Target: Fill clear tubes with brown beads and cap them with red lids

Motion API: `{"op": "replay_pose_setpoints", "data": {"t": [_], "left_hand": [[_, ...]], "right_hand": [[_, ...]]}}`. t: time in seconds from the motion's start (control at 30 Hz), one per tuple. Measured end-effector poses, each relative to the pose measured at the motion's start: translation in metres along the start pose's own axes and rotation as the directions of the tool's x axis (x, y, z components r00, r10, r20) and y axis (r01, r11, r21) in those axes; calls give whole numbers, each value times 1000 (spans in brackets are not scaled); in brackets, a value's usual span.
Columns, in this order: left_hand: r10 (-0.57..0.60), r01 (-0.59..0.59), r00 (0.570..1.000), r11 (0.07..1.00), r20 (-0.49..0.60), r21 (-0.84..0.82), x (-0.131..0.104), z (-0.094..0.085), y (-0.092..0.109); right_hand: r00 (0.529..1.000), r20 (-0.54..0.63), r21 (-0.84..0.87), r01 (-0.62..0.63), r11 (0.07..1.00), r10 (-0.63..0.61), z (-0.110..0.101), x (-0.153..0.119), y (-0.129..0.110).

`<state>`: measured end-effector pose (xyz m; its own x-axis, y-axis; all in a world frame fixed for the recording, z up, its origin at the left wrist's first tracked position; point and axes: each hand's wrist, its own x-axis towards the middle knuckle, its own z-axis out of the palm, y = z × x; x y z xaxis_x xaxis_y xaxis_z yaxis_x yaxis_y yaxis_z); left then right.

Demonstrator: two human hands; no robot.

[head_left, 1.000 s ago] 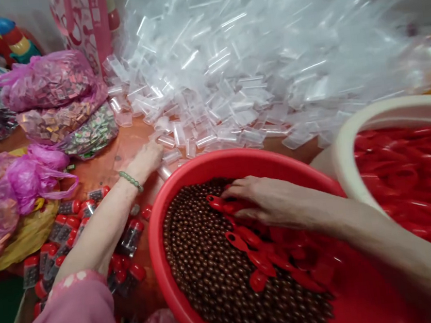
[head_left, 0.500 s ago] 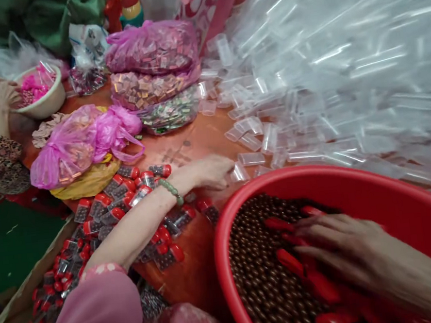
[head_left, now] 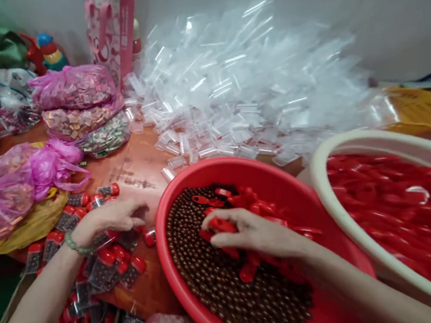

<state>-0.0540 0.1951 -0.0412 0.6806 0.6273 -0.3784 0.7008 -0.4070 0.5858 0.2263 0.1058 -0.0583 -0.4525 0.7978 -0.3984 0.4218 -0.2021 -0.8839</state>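
The right hand (head_left: pixel 247 230), mid-frame, curls thumb and fingers about a red plastic piece (head_left: pixel 223 226); whether it's firmly pinched, I can't tell. Beneath lie glossy brown beads (head_left: pixel 204 266) in a red basin (head_left: pixel 292 189), lower centre. The left hand (head_left: pixel 122 215), left of centre, hangs half-curled with nothing visible in it, above red-capped bead-filled tubes (head_left: pixel 100 273). Clear plastic sleeves (head_left: pixel 209 105) heap up top centre; a cream tub (head_left: pixel 321 175) of red pieces stands at right.
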Motion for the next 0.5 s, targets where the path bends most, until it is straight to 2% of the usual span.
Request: {"op": "replay_pose_setpoints", "data": {"t": [0.07, 0.1, 0.17, 0.2, 0.33, 0.5], "left_hand": [[36, -34, 999, 997, -24, 63, -6, -13, 10], [65, -60, 996, 995, -63, 79, -7, -17, 18], [146, -134, 980, 987, -134, 92, -5, -20, 38], [201, -190, 970, 978, -134, 91, -2, -18, 48], [396, -395, 918, 916, 7, 71, 24, 4, 81], [486, -501, 861, 861, 152, 86, 60, 24, 87]], "right_hand": [[990, 138, -230, 48, 972, -16, 10, 0, -2], [988, 155, -302, 67, 951, -20, 13, 2, -2], [994, 105, -367, 67, 928, -31, 13, 8, 3], [997, 62, -376, 60, 925, -40, 10, 12, 7], [993, -98, -423, 22, 906, -70, -19, 28, 25], [979, -186, -445, -5, 896, -87, -47, 36, 36]]}}
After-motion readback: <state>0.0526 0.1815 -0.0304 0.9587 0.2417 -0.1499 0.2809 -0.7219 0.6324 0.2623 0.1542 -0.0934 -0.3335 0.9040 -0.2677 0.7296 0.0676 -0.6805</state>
